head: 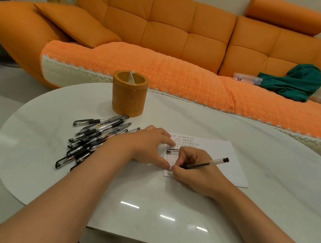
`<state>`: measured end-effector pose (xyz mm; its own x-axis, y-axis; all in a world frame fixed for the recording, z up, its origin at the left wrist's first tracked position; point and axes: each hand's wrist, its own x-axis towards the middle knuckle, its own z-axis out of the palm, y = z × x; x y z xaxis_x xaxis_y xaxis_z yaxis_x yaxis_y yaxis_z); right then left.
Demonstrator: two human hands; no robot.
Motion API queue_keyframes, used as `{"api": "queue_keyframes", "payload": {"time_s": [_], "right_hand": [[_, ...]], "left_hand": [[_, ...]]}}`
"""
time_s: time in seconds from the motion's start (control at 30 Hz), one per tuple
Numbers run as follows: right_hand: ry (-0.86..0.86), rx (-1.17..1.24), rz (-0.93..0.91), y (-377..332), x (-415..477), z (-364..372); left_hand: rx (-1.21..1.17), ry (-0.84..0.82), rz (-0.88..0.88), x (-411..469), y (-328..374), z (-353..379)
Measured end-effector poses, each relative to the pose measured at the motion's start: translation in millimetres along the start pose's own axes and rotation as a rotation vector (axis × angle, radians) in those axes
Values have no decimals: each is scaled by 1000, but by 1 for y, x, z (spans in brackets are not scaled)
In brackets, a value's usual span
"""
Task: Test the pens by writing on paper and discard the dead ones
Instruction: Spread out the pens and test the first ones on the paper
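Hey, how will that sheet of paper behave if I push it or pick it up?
The paper looks like one thin sheet, so probably light and floppy when lifted. The table is glossy, so a push would likely slide it; the left hand resting on it suggests that.

So I'm at the table (165, 202) with the sofa (167, 27) right behind it. The pen pot (129, 93) sits near the far edge, left of middle. In front of it and a bit left lies the pile of pens (92, 139), and my left forearm crosses over its near end. The paper (221, 159) is right of the pile. My left hand (148, 146) rests on its left edge. My right hand (196, 172) is just beside it at the near left corner, with a pen (201, 163) tip-down on the sheet. A loose cap (172, 151) lies on the paper between my hands. On the sofa there's a cushion (74, 24) at the left end, and far right a heap of cloth (294, 81) with a case (246, 78) just left of it.
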<state>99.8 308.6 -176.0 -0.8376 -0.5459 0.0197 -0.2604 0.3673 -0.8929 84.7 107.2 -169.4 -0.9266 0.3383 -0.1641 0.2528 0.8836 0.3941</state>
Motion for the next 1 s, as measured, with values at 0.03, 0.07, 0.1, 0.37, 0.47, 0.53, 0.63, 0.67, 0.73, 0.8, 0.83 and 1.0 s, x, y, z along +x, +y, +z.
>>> {"api": "queue_keyframes", "payload": {"time_s": [0.03, 0.07, 0.1, 0.37, 0.47, 0.53, 0.63, 0.67, 0.73, 0.8, 0.83, 1.0], "right_hand": [[-4, -4, 1, -1, 0, 1], [-9, -11, 3, -1, 0, 1], [-13, -18, 6, -1, 0, 2], [-10, -40, 30, -1, 0, 3], [1, -50, 23, 0, -1, 3], [17, -56, 11, 1, -2, 3], [26, -67, -8, 1, -4, 3], [24, -71, -14, 1, -4, 3], [17, -84, -22, 1, -4, 4], [2, -80, -15, 2, -4, 4], [-6, -70, -10, 2, -4, 3], [9, -56, -21, 2, -3, 3]], "left_hand": [[0, 0, -2, 0, 0, 0], [0, 0, -4, -1, 0, 0], [3, -1, -6, -1, 0, 0], [-7, 0, -13, -2, 0, 0], [-7, -3, -19, -1, 2, 0], [-7, -7, -22, -1, 2, 0], [-8, -9, -26, -1, 2, 0], [-9, -9, -26, -1, 2, 0], [-9, -7, -29, -1, 2, 0], [-4, -6, -30, -1, 3, 0], [-3, -7, -30, -1, 3, 0], [12, -12, -32, -1, 3, 0]]}}
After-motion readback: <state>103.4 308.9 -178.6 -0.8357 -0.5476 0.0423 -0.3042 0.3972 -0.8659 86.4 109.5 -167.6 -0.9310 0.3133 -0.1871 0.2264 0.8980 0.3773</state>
